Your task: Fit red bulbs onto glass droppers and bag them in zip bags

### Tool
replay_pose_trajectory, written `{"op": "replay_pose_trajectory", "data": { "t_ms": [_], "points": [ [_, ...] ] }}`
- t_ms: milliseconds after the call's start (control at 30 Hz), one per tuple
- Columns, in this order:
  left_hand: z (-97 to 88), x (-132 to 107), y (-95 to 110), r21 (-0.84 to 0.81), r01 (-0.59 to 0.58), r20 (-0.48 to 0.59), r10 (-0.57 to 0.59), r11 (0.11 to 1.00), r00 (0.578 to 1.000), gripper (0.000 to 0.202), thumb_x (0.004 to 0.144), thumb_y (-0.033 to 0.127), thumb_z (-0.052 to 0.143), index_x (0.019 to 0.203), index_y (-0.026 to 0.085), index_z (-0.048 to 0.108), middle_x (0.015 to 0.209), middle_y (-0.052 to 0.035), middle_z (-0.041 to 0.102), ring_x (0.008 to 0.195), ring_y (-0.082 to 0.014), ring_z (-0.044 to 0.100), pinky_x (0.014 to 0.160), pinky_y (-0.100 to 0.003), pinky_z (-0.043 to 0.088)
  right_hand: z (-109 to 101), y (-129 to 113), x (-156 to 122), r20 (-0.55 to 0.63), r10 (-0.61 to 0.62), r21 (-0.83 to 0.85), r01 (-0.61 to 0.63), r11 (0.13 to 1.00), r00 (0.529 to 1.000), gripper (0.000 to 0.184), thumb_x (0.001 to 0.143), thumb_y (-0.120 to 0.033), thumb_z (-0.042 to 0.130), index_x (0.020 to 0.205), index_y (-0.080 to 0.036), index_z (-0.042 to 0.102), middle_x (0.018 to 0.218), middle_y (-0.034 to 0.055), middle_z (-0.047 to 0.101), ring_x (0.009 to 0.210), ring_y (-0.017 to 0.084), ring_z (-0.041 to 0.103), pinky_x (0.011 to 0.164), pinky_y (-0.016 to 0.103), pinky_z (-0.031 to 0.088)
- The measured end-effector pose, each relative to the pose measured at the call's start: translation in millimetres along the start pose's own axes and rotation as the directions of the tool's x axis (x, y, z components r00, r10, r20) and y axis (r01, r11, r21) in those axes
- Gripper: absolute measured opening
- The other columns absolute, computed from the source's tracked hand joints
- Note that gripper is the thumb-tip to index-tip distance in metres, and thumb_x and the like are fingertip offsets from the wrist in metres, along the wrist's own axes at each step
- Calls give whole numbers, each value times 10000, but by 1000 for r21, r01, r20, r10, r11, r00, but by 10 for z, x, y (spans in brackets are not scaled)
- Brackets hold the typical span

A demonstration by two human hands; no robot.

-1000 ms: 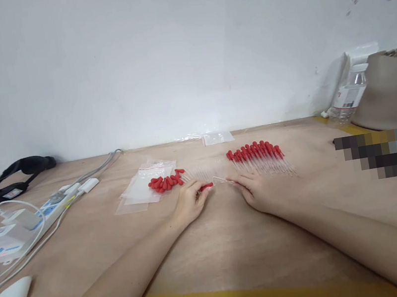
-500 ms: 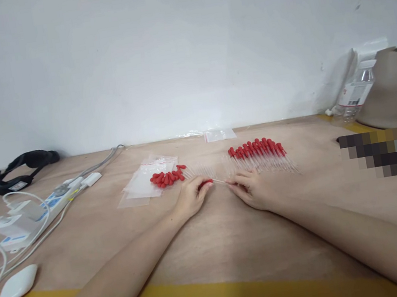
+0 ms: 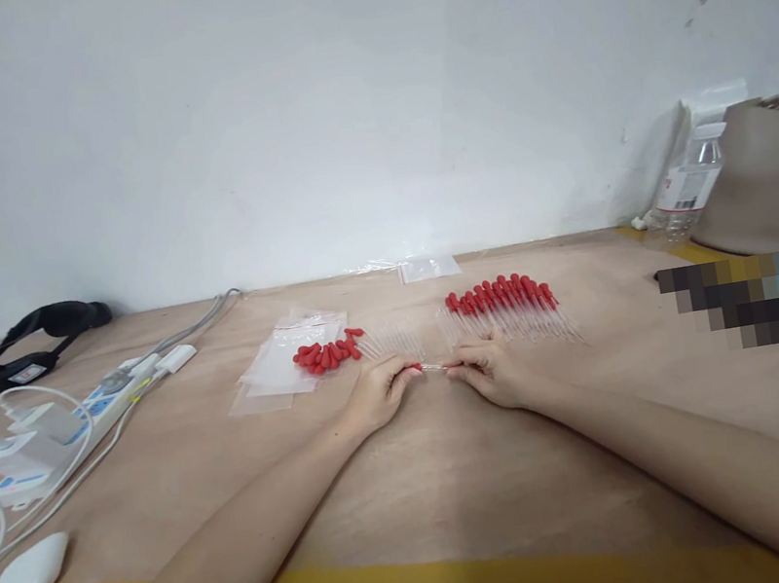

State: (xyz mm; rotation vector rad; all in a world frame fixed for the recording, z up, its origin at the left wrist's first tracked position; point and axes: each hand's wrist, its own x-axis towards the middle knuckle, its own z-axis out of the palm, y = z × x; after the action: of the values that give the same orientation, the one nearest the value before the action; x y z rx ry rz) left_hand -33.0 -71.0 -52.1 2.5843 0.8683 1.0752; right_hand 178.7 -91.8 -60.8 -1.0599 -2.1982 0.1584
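My left hand is closed on a red rubber bulb, whose open end points right. Pinched in my right hand is a thin clear dropper tube, its left end meeting the bulb; how deep it sits inside, I cannot tell. Beyond my left hand lie a pile of loose red bulbs and a row of bare clear tubes. Past my right hand, droppers with red bulbs fitted lie side by side, tips toward me.
Clear plastic bags lie under the loose bulbs, another bag by the wall. At left are a power strip with white cables and a black strap-like item. A plastic bottle leans beside a beige container at right.
My hands have come slightly closer together, with less of the tube showing between them. The camera view has shifted a little.
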Motion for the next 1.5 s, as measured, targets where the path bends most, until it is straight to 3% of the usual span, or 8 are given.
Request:
{"op": "replay_pose_trajectory", "data": {
  "t_ms": [267, 433, 633, 1033, 1233, 1400, 1500],
  "points": [
    [-13, -13, -15, -41, -32, 157, 38, 999, 987, 208, 869, 255, 421, 879, 156, 603, 778, -39, 616, 726, -126, 568, 675, -222, 429, -94, 26, 27, 37, -121, -123, 125, 985, 992, 202, 860, -263, 451, 829, -219, 645, 760, -6, 630, 635, 94, 501, 727, 302, 214],
    [-10, -15, -1, 2, -7, 137, 6, 1000, 991, 189, 859, 259, 443, 849, 157, 602, 763, -31, 612, 709, -119, 561, 660, -211, 422, -97, -3, 35, -26, -188, -265, 175, 948, 982, 226, 865, -240, 422, 852, -226, 648, 793, 2, 639, 626, 93, 489, 710, 308, 193],
    [-7, -31, 25, 67, -27, 100, 20, 997, 995, 188, 846, 279, 458, 840, 145, 590, 728, -31, 592, 664, -119, 538, 625, -218, 415, -70, -97, 27, -37, -127, -241, 114, 964, 991, 224, 862, -242, 417, 813, -203, 632, 751, -6, 624, 638, 97, 489, 699, 306, 185],
    [4, -30, 27, 93, -94, 188, 76, 991, 979, 186, 855, 284, 433, 874, 149, 560, 779, -43, 571, 702, -130, 529, 638, -230, 414, 13, -161, 25, 72, -18, -236, 35, 971, 997, 287, 872, -260, 366, 688, -180, 572, 657, -4, 592, 590, 108, 457, 690, 294, 213],
    [4, -24, 49, 94, -68, 161, 52, 993, 986, 172, 850, 271, 439, 868, 154, 564, 778, -40, 571, 709, -133, 532, 643, -233, 417, -10, -178, 21, 107, 20, -225, 5, 974, 994, 278, 882, -261, 347, 718, -181, 557, 664, 1, 596, 591, 118, 473, 677, 292, 250],
    [-28, -45, 32, 111, -28, 86, 19, 993, 996, 225, 816, 297, 504, 990, 157, 535, 891, -58, 573, 824, -154, 534, 738, -266, 432, -91, -160, 8, 145, -37, -183, 63, 981, 989, 221, 867, -219, 367, 865, -181, 585, 808, 43, 613, 720, 145, 525, 700, 292, 305],
    [-107, -82, -18, 224, 43, -17, -40, 974, 999, 363, 772, 324, 563, 1084, 156, 484, 1029, -83, 537, 969, -196, 485, 846, -322, 400, -221, -89, 39, 90, 90, -144, -77, 987, 992, 194, 834, -216, 408, 848, -173, 596, 816, 58, 621, 728, 156, 541, 667, 275, 346]
  ]
}}
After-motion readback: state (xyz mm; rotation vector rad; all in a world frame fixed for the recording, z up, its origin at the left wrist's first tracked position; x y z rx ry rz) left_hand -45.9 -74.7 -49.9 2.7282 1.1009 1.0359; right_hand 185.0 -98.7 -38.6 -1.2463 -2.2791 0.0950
